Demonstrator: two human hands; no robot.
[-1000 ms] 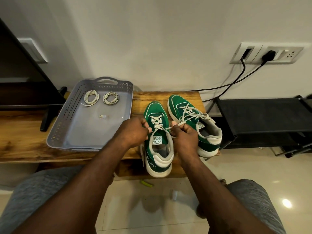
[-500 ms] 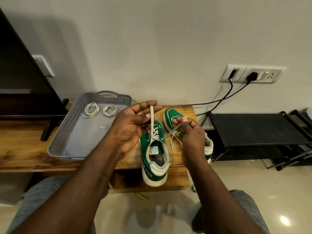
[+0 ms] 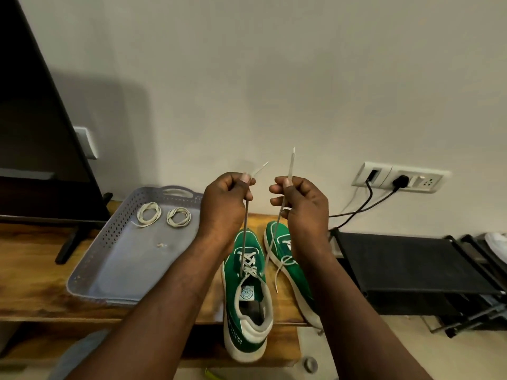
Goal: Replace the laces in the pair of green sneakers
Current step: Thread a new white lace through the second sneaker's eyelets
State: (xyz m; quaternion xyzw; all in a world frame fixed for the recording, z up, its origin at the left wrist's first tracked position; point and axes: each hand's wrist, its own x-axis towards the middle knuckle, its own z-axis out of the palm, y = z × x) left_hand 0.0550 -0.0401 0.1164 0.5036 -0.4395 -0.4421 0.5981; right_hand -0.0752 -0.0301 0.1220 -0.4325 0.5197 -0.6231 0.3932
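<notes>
**A:** What's changed on the bench [image 3: 33, 283]?

**B:** Bench and tray [image 3: 109, 270] are as they were. The near shoe [image 3: 248, 322] is in the same spot, heel hanging over the front edge. The far shoe [image 3: 284, 253] is just beside it, partly behind the right wrist. The hands moved. A second ago both were low at the near shoe's tongue, working the bow. Now both are up, well above the shoes.

**A:** And the lace [image 3: 248, 266]?

**B:** The bow is gone. Two ends run up taut from the top of the lacing, one to each hand. Lower down it's still crossed through the eyelets.

**A:** Meaning?

**B:** My reading is that the untying is done on this shoe and the unthreading hasn't started. The far shoe shows some lace, one loose end trailing, but it's too hidden to say more. Two coils [image 3: 149, 214] lie at the back of the tray, untouched. I'd guess they're the replacements.

**A:** Hand pose?

**B:** Left hand [image 3: 222, 207]: fingers curled in, thumb and forefinger pinching its end, the tip poking out and slanting right. Right hand [image 3: 304, 207]: thumb and forefinger pinching the other end, the tip standing nearly upright, the other fingers loosely curled and a little spread. The hands are near each other but not touching, at about the same height. Both forearms reach up from below.
</notes>
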